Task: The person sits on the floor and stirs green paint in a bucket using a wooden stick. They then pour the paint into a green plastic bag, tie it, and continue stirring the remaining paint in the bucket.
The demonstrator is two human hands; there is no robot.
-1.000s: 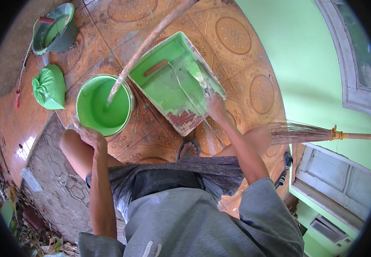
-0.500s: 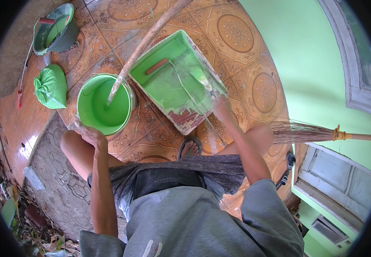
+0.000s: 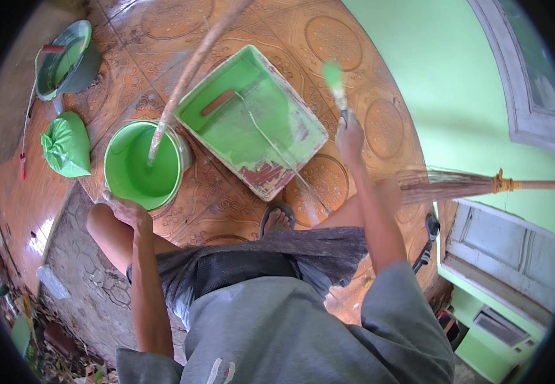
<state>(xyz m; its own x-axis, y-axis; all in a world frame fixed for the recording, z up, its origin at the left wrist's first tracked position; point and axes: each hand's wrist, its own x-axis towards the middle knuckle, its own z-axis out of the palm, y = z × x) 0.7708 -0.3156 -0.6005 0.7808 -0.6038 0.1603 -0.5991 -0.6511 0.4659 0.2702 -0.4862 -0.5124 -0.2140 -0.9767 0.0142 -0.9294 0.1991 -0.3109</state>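
Observation:
My right hand (image 3: 350, 136) is closed round the handle of a paintbrush (image 3: 340, 99). The brush's green bristles point away from me, blurred by motion, above the tiles to the right of the paint tray. At the near left rim of a bucket of green paint (image 3: 176, 168) is my left hand (image 3: 123, 208), its fingers curled onto the rim. A long wooden stick (image 3: 184, 83) stands tilted in the paint. To the bucket's right lies the paint tray (image 3: 316, 142), smeared green with a reddish bare patch. Across the tray rests a roller frame with a brown handle (image 3: 218, 102).
A tied green bag (image 3: 66, 146) and a dark basin (image 3: 84, 70) with another roller frame (image 3: 31, 105) stand at left. A stick broom (image 3: 447, 185) leans at right, before the green wall (image 3: 444, 96). My sandalled foot (image 3: 277, 219) is near the tray.
The paintbrush has moved out of the tray, away to the upper right, with my right hand. My left hand stays at the bucket. The whole view has shifted slightly.

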